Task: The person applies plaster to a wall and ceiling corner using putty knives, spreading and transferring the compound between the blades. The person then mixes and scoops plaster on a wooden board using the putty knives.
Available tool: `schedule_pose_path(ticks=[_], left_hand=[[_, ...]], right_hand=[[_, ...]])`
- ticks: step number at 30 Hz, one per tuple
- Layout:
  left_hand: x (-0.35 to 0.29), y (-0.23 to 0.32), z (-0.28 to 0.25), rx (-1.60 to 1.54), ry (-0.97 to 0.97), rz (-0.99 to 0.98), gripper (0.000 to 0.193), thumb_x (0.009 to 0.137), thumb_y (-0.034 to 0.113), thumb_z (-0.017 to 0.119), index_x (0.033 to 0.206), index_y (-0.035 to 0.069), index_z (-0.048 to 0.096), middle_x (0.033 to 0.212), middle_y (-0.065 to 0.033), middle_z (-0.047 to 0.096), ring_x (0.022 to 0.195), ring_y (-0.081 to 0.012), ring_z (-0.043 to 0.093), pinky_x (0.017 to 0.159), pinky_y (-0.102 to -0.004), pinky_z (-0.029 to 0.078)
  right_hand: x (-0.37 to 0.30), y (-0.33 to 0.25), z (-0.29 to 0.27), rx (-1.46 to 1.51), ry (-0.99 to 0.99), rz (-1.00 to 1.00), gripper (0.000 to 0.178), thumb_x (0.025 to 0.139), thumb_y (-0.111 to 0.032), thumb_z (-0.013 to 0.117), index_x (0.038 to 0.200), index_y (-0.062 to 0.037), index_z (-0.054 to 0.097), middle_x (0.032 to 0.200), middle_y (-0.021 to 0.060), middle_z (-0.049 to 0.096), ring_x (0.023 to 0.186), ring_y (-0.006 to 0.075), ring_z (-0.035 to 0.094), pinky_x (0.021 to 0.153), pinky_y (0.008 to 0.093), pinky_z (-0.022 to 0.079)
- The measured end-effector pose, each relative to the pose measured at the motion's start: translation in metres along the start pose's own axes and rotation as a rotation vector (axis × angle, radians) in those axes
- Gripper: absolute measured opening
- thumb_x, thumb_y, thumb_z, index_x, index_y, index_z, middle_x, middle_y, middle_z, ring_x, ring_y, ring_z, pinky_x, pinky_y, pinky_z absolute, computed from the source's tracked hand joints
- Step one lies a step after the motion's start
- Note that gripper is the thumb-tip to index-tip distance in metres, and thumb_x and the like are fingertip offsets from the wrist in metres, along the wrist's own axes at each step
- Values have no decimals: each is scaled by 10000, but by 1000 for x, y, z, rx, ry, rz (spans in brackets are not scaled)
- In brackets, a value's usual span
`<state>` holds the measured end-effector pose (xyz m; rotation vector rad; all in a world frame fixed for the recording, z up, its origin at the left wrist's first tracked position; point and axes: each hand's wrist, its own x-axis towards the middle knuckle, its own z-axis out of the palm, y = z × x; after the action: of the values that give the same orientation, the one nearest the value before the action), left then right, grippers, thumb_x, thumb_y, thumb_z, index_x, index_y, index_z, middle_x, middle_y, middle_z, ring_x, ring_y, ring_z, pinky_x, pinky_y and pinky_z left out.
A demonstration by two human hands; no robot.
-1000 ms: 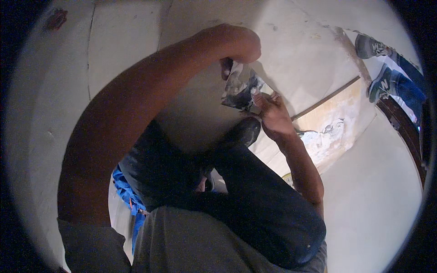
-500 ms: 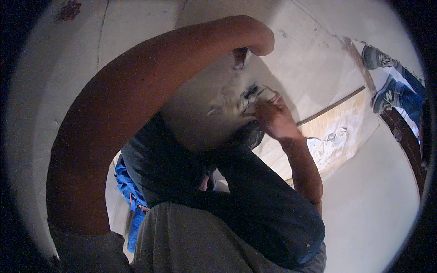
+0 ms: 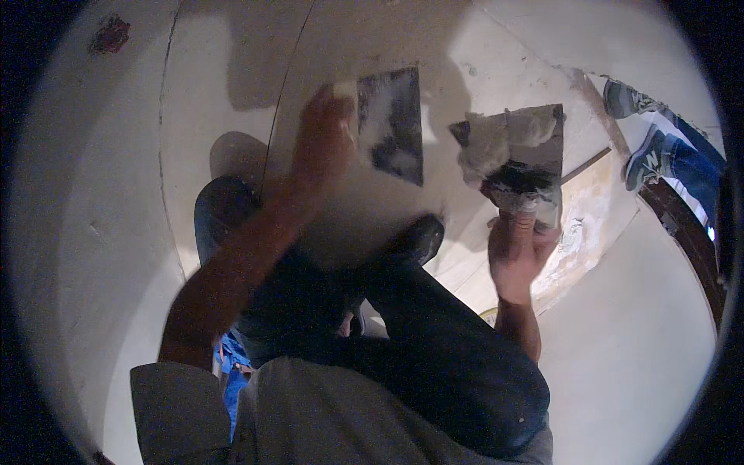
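My left hand [image 3: 329,128], blurred by motion, is closed at the left edge of a wide putty knife [image 3: 391,128]. Its dark flat blade carries pale smears and stands over the off-white surface; the handle is hidden in the hand. To the right, my right hand [image 3: 518,252] grips a second broad blade, a putty-loaded spreader [image 3: 535,128], from below. The thumb lies on its face. Thick grey-beige putty [image 3: 488,143] covers its upper and left part, with a dark bare patch nearer the thumb. The two blades are apart.
My bent legs [image 3: 457,349] in dark trousers and a dark shoe [image 3: 422,239] lie below the hands. Another person's grey shoes [image 3: 651,161] stand at the right, near a dark strip [image 3: 682,240]. A white-smeared panel [image 3: 581,232] is beside my right hand. Blue cloth [image 3: 234,372] lies lower left.
My left hand has swung back from the upper middle to the left with its putty knife. The right hand has shifted right and lower, and its putty-covered blade now shows plainly.
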<state>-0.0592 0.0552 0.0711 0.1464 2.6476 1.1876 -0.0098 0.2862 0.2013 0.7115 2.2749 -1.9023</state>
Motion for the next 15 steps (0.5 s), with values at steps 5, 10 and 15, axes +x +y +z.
schedule_pose_path(ticks=[5,10,15], left_hand=[[-47,42,45,-466,278,-232,326,743,-47,510,1065,-49,552,1218,-257,495,1139,-424,471,1018,-477,366],[-35,69,18,-57,257,-89,427,706,-74,515,1128,-14,548,1264,-249,480,1188,-420,448,1042,-448,338],[-44,50,14,-58,292,-66,560,623,-74,578,1175,11,538,1304,-237,460,1229,-416,418,1044,-464,330]], right_hand=[[5,15,26,-135,-82,-446,415,951,-191,401,1294,42,416,1197,251,541,1141,355,539,927,437,462],[11,20,21,-323,-176,-678,454,896,-164,458,1323,-15,425,1254,313,492,1142,465,511,924,464,462],[14,45,19,-484,-214,-709,422,838,-84,475,1248,18,501,1258,291,504,1113,438,540,924,451,463]])
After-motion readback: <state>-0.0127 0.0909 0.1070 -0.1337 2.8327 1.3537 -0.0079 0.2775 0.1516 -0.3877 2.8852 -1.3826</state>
